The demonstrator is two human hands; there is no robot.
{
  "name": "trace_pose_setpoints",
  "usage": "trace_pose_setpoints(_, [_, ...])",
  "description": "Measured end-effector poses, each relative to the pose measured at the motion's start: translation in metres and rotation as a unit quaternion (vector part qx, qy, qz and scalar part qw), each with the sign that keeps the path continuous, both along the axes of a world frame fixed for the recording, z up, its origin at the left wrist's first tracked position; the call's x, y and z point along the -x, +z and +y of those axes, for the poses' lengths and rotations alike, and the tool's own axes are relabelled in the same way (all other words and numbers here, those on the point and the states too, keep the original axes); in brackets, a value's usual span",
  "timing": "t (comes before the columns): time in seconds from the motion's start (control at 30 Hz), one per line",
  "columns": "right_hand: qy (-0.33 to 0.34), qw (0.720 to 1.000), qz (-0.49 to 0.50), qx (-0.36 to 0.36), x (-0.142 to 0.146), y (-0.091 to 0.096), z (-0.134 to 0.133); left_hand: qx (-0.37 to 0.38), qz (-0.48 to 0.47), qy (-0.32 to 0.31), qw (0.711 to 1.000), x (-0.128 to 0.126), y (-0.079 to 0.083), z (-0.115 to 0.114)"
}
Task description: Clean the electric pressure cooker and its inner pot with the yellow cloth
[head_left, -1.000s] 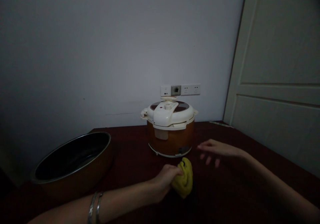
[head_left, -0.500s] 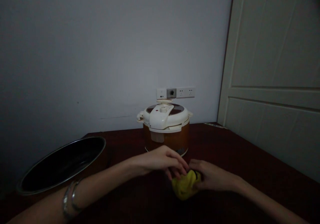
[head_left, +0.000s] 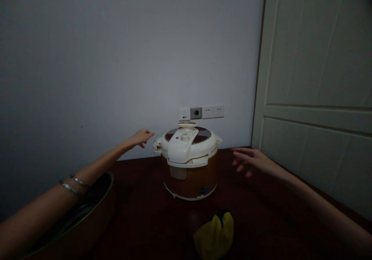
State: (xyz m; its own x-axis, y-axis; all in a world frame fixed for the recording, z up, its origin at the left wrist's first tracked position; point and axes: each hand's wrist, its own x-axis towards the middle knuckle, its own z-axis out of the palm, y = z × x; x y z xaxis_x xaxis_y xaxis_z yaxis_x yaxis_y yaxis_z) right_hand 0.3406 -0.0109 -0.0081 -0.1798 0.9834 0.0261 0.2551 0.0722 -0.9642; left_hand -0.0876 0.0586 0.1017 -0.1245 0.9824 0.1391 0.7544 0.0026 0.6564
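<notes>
A cream and orange-brown pressure cooker point(head_left: 189, 160) stands with its lid on, at the back of a dark red table point(head_left: 255, 213). My left hand point(head_left: 140, 137) is raised beside the cooker's left lid handle, fingers stretched out, holding nothing. My right hand point(head_left: 251, 160) hovers to the right of the cooker, fingers apart and empty. Neither hand touches the cooker. A crumpled yellow cloth point(head_left: 215, 235) lies on the table in front of the cooker, between my arms.
A wide dark metal basin point(head_left: 95, 198) sits at the table's left, partly under my left forearm, which wears two bangles. A strip of wall sockets point(head_left: 201, 112) is behind the cooker. A pale door point(head_left: 316, 89) stands close along the right.
Both hands have let go of the yellow cloth, which now lies on the table. They have spread apart and moved forward to either side of the cooker.
</notes>
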Motion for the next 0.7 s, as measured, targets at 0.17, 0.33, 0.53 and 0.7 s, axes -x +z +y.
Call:
trace_pose_setpoints(0.17, [-0.075,0.970,0.213,0.095,0.004,0.001,0.060,0.173,-0.170,-0.057,0.969,0.021,-0.024,0.014])
trace_pose_setpoints(0.33, [-0.073,0.950,0.264,0.150,0.016,0.003,0.101,0.249,-0.264,-0.068,0.929,0.008,-0.034,0.026])
trace_pose_setpoints(0.53, [-0.079,0.979,0.176,0.060,0.035,0.000,0.113,0.244,-0.303,-0.087,0.917,-0.011,-0.041,0.031])
trace_pose_setpoints(0.7, [-0.095,0.986,0.135,-0.023,0.047,-0.006,0.118,0.223,-0.353,-0.121,0.901,-0.009,-0.040,0.023])
